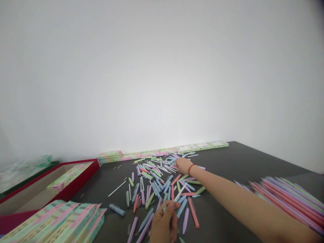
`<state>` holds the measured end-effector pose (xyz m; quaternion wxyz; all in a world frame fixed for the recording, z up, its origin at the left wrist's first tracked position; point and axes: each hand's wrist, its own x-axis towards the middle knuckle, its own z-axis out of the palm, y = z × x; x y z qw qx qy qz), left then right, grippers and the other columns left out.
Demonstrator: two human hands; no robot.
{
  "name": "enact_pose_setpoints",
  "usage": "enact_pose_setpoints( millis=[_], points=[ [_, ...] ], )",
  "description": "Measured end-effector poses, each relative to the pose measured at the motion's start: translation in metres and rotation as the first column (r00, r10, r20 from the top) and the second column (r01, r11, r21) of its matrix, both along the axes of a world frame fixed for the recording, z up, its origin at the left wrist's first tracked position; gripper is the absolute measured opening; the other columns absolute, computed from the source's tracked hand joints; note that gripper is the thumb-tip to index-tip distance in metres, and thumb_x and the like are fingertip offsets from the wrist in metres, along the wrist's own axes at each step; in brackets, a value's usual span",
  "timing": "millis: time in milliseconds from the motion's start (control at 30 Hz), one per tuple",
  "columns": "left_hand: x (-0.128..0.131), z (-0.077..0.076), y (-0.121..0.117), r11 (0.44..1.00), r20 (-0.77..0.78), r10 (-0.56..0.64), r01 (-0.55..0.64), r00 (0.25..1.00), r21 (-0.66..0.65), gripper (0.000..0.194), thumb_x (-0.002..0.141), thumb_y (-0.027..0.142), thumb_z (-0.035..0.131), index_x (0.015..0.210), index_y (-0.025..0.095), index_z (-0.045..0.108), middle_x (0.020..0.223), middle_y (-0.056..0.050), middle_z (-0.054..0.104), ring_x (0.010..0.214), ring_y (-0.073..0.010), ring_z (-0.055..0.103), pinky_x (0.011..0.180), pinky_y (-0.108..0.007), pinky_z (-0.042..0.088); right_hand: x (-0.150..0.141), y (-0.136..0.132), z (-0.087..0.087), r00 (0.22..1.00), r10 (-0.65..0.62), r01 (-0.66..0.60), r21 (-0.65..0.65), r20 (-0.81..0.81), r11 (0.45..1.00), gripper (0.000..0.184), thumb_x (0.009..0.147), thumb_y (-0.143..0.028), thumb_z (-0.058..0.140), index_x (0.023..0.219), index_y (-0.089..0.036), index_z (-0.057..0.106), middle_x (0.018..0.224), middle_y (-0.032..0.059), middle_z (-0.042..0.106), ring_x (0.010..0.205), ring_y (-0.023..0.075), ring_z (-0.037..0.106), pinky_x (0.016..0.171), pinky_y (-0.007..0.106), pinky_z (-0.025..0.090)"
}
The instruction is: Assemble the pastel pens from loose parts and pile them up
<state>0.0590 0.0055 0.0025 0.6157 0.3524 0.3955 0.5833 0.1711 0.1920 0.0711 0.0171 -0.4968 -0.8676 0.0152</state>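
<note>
My left hand (165,221), low in the middle, pinches a slim pale pen piece (180,193) between thumb and fingers. Its whitish end points up and to the right. My right hand (184,166) reaches to the far right part of a spread of loose pen parts, a red string round its wrist. Its fingers curl down among the pieces, and what they grip is hidden. Around both hands lie green barrels (150,201), blue caps (156,189), coral barrels (193,212), purple pieces (185,221) and thin white refills (117,188).
Many long assembled-looking pens (291,202) lie in a bundle at the right. Printed cartons (58,222) are stacked at the front left. Behind them stands a red box (83,180) holding more cartons. A row of flat boxes (202,146) lines the wall along the dark table (217,162).
</note>
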Motion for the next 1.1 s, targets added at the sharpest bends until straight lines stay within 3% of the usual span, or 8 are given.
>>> enact_pose_setpoints(
  millis=[100, 233, 267, 333, 367, 433, 733, 1100],
  points=[
    [0.001, -0.001, 0.001, 1.000, 0.019, 0.003, -0.003, 1.000, 0.012, 0.050, 0.063, 0.063, 0.068, 0.078, 0.016, 0.058, 0.035, 0.012, 0.039, 0.026, -0.0013, 0.019, 0.026, -0.013, 0.016, 0.023, -0.034, 0.010, 0.948, 0.014, -0.043, -0.081, -0.319, 0.996, 0.029, 0.097, -0.033, 0.036, 0.095, -0.012, 0.056, 0.081, 0.0021, 0.062, 0.063, 0.0106, 0.059, 0.058, 0.024, 0.049],
    [0.004, 0.001, 0.000, 1.000, 0.011, -0.022, 0.022, 1.000, 0.019, 0.051, 0.061, 0.064, 0.068, 0.077, 0.017, 0.058, 0.035, 0.012, 0.039, 0.026, -0.0011, 0.020, 0.028, -0.013, 0.016, 0.058, -0.099, 0.008, 0.772, -0.007, -0.103, -0.136, -0.635, 0.985, 0.041, 0.098, -0.038, 0.011, 0.089, -0.017, 0.045, 0.069, -0.0020, 0.052, 0.049, 0.0074, 0.046, 0.047, 0.019, 0.039],
    [0.005, 0.001, -0.001, 0.999, 0.007, -0.028, 0.028, 1.000, 0.024, 0.051, 0.062, 0.064, 0.068, 0.077, 0.017, 0.058, 0.035, 0.012, 0.038, 0.026, -0.0011, 0.020, 0.028, -0.013, 0.016, 0.064, -0.113, 0.006, 0.542, -0.098, -0.170, -0.223, -0.835, 0.960, 0.037, 0.096, -0.044, 0.022, 0.082, -0.018, 0.044, 0.064, -0.0038, 0.048, 0.045, 0.0071, 0.041, 0.045, 0.020, 0.034],
    [0.005, 0.002, -0.003, 0.999, -0.001, -0.033, 0.033, 0.999, 0.034, 0.051, 0.063, 0.064, 0.068, 0.078, 0.017, 0.059, 0.035, 0.012, 0.037, 0.027, -0.0013, 0.019, 0.029, -0.014, 0.015, 0.070, -0.133, 0.003, 0.196, -0.254, -0.283, -0.302, -0.947, 0.910, 0.033, 0.089, -0.049, 0.041, 0.075, -0.019, 0.043, 0.061, -0.0053, 0.045, 0.042, 0.0058, 0.035, 0.044, 0.020, 0.028],
    [0.005, 0.001, -0.003, 0.999, -0.008, -0.033, 0.034, 0.999, 0.034, 0.051, 0.063, 0.064, 0.067, 0.078, 0.017, 0.059, 0.035, 0.012, 0.037, 0.027, -0.0014, 0.019, 0.029, -0.014, 0.014, 0.069, -0.139, 0.002, 0.072, -0.312, -0.330, -0.318, -0.947, 0.889, 0.033, 0.085, -0.049, 0.049, 0.073, -0.018, 0.044, 0.060, -0.0054, 0.046, 0.042, 0.0054, 0.034, 0.044, 0.020, 0.026],
    [0.004, 0.000, -0.004, 0.999, -0.031, -0.032, 0.033, 0.999, 0.039, 0.051, 0.062, 0.065, 0.067, 0.077, 0.017, 0.058, 0.035, 0.012, 0.035, 0.028, -0.0013, 0.019, 0.030, -0.014, 0.014, 0.064, -0.146, 0.002, -0.016, -0.359, -0.375, -0.327, -0.933, 0.868, 0.034, 0.079, -0.049, 0.058, 0.071, -0.018, 0.047, 0.058, -0.0050, 0.047, 0.041, 0.0052, 0.034, 0.044, 0.021, 0.024],
    [0.002, -0.002, -0.003, 0.999, -0.102, -0.004, 0.009, 0.995, 0.043, 0.052, 0.062, 0.067, 0.065, 0.074, 0.017, 0.057, 0.034, 0.012, 0.033, 0.030, -0.0028, 0.022, 0.033, -0.015, 0.014, 0.049, -0.155, 0.007, -0.068, -0.312, -0.387, -0.263, -0.948, 0.884, 0.031, 0.085, -0.045, 0.056, 0.070, -0.018, 0.047, 0.047, -0.0096, 0.043, 0.038, 0.0043, 0.029, 0.057, 0.025, 0.039],
    [0.006, 0.000, -0.004, 0.998, -0.137, 0.008, 0.000, 0.991, 0.061, 0.058, 0.058, 0.070, 0.065, 0.075, 0.015, 0.061, 0.032, 0.010, 0.036, 0.031, -0.0039, 0.021, 0.035, -0.018, 0.010, 0.048, -0.158, -0.002, 0.097, -0.240, -0.359, -0.259, -0.966, 0.897, 0.031, 0.085, -0.049, 0.052, 0.078, -0.018, 0.048, 0.047, -0.0085, 0.047, 0.037, 0.0065, 0.039, 0.040, 0.020, 0.028]
  ],
)
